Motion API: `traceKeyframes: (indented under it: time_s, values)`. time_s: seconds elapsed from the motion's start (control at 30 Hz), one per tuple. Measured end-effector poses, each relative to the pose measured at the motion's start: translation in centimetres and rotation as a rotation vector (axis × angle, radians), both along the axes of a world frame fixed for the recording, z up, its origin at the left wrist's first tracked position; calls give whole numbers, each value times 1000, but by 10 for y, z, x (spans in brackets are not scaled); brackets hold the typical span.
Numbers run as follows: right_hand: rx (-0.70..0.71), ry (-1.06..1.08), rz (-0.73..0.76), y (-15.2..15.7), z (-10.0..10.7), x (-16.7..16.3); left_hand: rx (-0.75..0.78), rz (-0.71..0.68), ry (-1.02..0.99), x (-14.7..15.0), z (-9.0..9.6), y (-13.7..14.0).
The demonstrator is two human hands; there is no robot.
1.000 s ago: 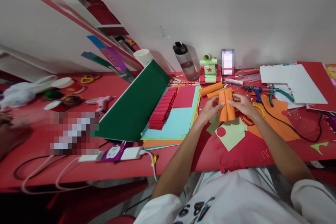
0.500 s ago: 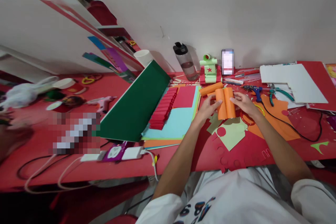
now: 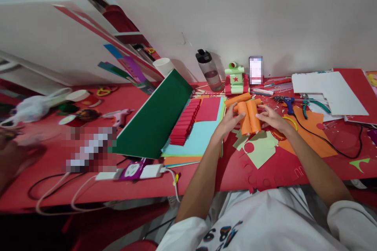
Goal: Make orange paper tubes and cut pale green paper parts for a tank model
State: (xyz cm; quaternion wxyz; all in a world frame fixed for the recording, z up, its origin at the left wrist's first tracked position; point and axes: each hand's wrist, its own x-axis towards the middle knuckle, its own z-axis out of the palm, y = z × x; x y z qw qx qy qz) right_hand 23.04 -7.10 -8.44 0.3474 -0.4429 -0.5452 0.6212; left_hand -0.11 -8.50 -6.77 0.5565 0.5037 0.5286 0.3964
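one camera on my head, looking forward and down across the red table (image 3: 137,191), my left hand (image 3: 228,122) and right hand (image 3: 271,119) near three o'clock, white shirt (image 3: 265,223) closest at five, white partition (image 3: 229,19) beyond at one

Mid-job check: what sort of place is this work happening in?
Likely a papercraft workspace, whether classroom or workshop I can't tell. Showing it: two rolled orange paper tubes, a flat stack of multicoloured paper sheets, and a blue pistol-shaped glue gun.

Coloured paper (image 3: 203,137), pliers (image 3: 322,106) and a glue gun (image 3: 290,106) show a craft workshop.
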Motion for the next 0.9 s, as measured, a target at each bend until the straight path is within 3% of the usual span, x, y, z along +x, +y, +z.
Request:
traceKeyframes:
  time_s: [0.2,0.4,0.57,0.8,0.9]
  values:
    - [-17,-25,32,-1,3,-2,-10,-13,1,-4,1,-1]
    - [-6,-70,50,-5,5,-5,-29,-115,64,-8,6,-4]
    - [26,-82,131,-6,-3,-8,-129,-144,118,-19,7,-3]
    - [31,-127,179,-3,-22,-13,-123,-90,392,-31,1,0]
    - [38,-113,182,-4,-22,-14,21,-79,626,-37,-1,2]
